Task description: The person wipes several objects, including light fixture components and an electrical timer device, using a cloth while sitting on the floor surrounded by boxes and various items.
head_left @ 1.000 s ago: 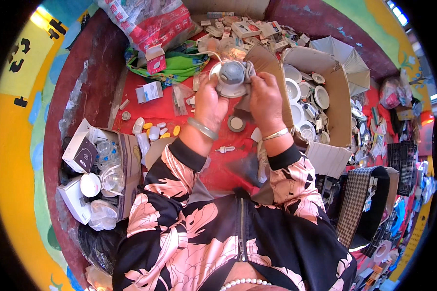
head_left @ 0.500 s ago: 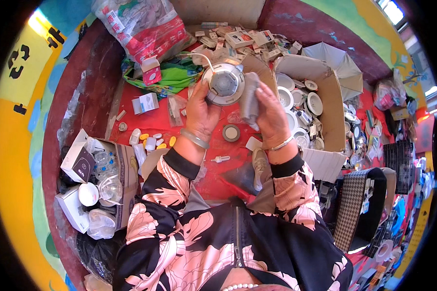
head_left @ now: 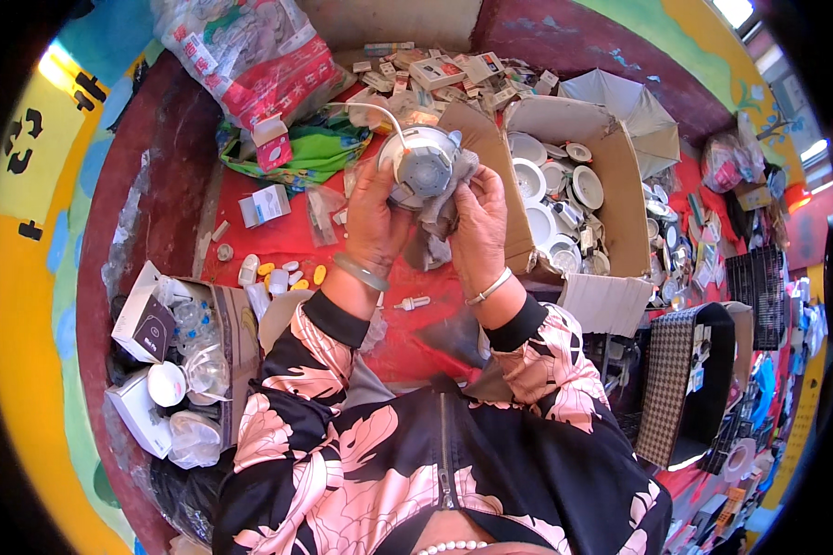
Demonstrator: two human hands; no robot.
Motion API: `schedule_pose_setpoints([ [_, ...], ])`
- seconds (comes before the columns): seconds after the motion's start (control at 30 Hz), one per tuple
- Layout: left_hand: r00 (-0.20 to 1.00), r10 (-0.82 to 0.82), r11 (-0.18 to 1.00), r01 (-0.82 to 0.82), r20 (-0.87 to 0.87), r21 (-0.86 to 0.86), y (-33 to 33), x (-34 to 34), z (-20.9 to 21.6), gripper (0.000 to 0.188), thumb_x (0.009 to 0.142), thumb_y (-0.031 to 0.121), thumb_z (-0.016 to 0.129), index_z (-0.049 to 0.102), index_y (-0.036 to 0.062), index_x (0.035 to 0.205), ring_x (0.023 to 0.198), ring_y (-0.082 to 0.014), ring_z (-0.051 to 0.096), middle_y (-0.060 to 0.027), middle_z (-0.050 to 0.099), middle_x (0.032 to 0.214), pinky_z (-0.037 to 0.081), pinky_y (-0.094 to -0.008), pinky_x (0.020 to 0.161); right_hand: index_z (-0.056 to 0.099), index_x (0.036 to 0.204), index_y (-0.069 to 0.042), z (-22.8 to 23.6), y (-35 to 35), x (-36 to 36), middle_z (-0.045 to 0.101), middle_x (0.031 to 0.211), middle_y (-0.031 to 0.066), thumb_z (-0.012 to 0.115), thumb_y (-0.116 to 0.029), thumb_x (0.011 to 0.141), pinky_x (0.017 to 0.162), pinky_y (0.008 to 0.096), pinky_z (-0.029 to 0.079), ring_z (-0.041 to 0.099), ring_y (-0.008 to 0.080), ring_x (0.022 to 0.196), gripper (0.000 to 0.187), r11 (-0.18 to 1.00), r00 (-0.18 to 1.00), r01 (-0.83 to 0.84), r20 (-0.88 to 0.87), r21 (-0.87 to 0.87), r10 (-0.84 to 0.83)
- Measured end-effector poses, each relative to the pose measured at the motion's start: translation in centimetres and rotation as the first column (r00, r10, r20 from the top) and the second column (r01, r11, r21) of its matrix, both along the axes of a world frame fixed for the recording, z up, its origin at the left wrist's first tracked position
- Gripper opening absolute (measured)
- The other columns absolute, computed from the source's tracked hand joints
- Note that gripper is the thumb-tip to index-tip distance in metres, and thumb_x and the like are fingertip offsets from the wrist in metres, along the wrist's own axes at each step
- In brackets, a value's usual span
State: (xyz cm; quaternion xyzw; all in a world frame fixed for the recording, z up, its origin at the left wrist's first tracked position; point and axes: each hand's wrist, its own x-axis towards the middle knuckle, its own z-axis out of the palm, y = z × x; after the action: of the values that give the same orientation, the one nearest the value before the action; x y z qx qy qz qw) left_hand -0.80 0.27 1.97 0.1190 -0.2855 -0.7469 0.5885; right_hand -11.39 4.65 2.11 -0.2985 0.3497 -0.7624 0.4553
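Observation:
A round white-and-grey light fixture, likely a recessed downlight, is held up in front of me with a white cable curving off its top left. My left hand grips it by its left edge, fingers curled behind. Against its right side my right hand pinches a grey cloth that presses on the rim. Part of the cloth hangs below the fixture.
At the right stands an open cardboard box of round white light fittings. Small boxes pile at the back, beside a red-and-white plastic bag. Yellow and white pieces lie on the red cloth. Left is a carton with clear plastic items.
My right hand has moved left, bringing the grey cloth from beside the fixture onto its rim. The fixture has tilted, and the view has shifted slightly.

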Motion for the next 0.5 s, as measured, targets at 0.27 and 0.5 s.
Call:
schedule_pose_setpoints([
  [0.27,0.990,-0.123,0.992,0.125,0.076,-0.024,0.0,0.0,0.9,0.037,0.091,0.021,0.049,0.047,-0.0024,0.121,0.104,-0.0212,0.056,-0.0122,0.056,0.115,0.045,-0.0355,0.091,0.044,0.106,-0.004,0.0,0.0,-1.4,0.053,0.101,0.0053,0.048,-0.001,0.088,0.082,0.0245,0.043,0.052,0.0112,0.090,0.019,0.995,0.997,0.023,0.078,-0.092,-0.016],
  [0.5,0.987,-0.129,0.991,0.132,0.095,-0.030,-0.2,0.8,1.4,0.035,0.091,0.018,0.049,0.048,-0.0027,0.119,0.102,-0.0209,0.057,-0.0128,0.057,0.113,0.046,-0.0350,0.090,0.047,0.102,-0.005,0.8,0.3,-2.2,0.054,0.097,0.0034,0.051,-0.001,0.087,0.082,0.0244,0.042,0.052,0.0107,0.088,0.016,0.991,0.990,-0.100,0.088,-0.086,0.107],
])
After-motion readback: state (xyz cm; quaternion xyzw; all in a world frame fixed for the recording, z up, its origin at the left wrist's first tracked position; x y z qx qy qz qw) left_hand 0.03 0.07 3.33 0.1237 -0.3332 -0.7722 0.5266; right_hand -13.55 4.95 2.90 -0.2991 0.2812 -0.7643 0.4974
